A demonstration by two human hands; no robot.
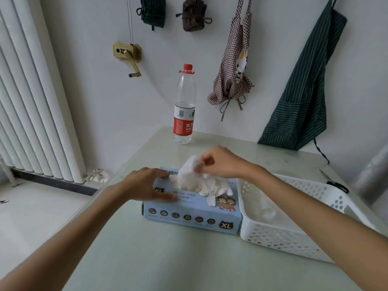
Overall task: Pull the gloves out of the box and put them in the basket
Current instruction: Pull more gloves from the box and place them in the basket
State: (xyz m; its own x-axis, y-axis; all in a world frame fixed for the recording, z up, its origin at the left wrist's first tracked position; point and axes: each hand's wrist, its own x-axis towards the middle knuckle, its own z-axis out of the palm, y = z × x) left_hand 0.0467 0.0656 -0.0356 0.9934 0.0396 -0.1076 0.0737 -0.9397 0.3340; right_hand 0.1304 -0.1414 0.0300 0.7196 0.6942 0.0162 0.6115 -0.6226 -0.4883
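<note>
A light blue glove box (189, 217) marked XL lies flat at the middle of the table. White gloves (207, 185) bulge out of the opening in its top. My left hand (147, 184) rests flat on the left part of the box top, fingers straight. My right hand (220, 162) pinches a white glove (190, 168) and holds it a little above the opening. A white perforated basket (270, 236) stands right against the box's right end. At least one pale glove (266, 211) lies inside it.
A water bottle (184, 106) with a red cap stands behind the box near the wall. Black-handled scissors (336, 182) lie beyond the basket. Aprons (302, 91) hang on the wall. A radiator (31, 101) lines the left side, past the table edge.
</note>
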